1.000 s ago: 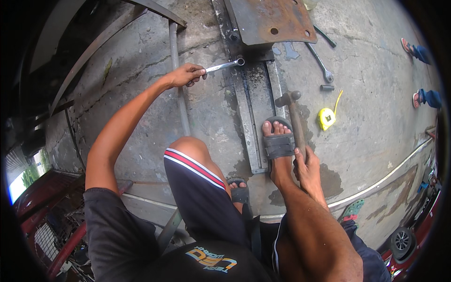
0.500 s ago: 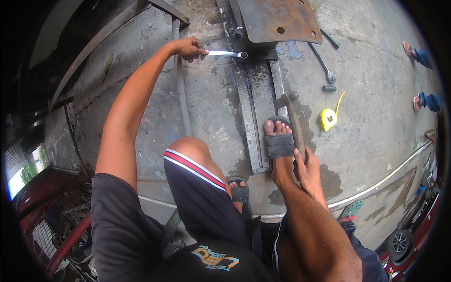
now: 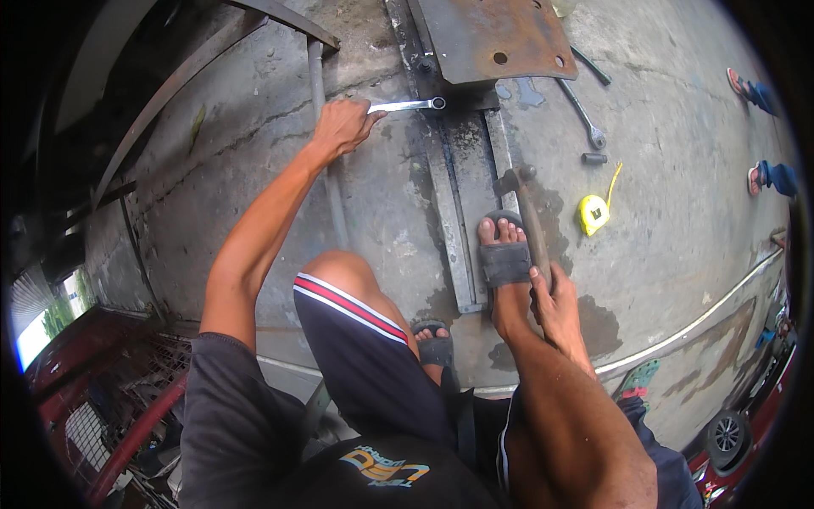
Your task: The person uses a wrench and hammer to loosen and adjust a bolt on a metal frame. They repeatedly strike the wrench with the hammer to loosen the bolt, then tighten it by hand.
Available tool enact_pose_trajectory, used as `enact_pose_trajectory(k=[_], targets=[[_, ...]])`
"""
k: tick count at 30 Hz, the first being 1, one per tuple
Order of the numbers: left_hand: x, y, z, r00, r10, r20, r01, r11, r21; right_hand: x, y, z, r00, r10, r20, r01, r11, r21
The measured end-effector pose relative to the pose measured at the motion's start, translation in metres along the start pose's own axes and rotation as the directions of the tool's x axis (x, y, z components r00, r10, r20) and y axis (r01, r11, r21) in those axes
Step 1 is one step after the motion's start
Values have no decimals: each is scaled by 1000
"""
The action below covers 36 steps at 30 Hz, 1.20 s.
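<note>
My left hand (image 3: pixel 346 129) is closed around one end of a shiny combination wrench (image 3: pixel 398 106). The wrench's ring end lies at the left side of a dark block under a rusty steel plate (image 3: pixel 500 42); whether it sits on a bolt I cannot tell. Below the plate, a black and grey steel rail (image 3: pixel 462 187) runs along the floor toward my feet. My right hand (image 3: pixel 557 310) grips the wooden handle of a hammer (image 3: pixel 534 225) beside my right foot. The hammer's metal head points away from me, next to the rail's right edge.
Right of the rail lie a ratchet wrench (image 3: pixel 583 114), a black socket (image 3: pixel 594 159), a dark bar (image 3: pixel 591 65) and a yellow tape measure (image 3: pixel 593 214). A metal frame leg (image 3: pixel 322 127) stands at the left. Another person's feet (image 3: pixel 750 180) are at the far right.
My left hand has come nearer and slightly right, its wrist and elbow turning. The wrench's handle end has dropped toward me while its ring end stays by the block. The right hand holds still.
</note>
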State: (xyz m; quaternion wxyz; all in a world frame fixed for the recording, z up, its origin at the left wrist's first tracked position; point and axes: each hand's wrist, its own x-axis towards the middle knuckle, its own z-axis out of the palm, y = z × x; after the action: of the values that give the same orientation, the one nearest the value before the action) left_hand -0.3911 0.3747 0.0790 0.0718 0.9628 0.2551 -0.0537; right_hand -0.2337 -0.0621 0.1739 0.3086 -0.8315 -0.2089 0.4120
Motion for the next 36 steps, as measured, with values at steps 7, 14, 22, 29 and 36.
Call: enact_pose_trajectory(k=[7, 14, 22, 29, 36], targets=[[-3, 11, 3, 996, -86, -17, 86, 996, 8, -2, -5, -15, 992, 120, 45, -126, 979, 159], [-8, 8, 5, 994, -77, -78, 75, 997, -30, 4, -15, -24, 984, 177, 17, -178, 977, 121], [-26, -32, 0, 985, -162, -55, 147, 968, -202, 31, -75, -7, 960, -67, 271, 92, 993, -79], [-40, -9, 3, 973, -198, -121, 204, 978, 40, 123, -245, 55, 813, -298, 500, 452, 864, -220], [-31, 4, 6, 948, -314, -54, 316, 949, 21, 211, -388, 85, 705, -248, 665, 709, 240, -663]])
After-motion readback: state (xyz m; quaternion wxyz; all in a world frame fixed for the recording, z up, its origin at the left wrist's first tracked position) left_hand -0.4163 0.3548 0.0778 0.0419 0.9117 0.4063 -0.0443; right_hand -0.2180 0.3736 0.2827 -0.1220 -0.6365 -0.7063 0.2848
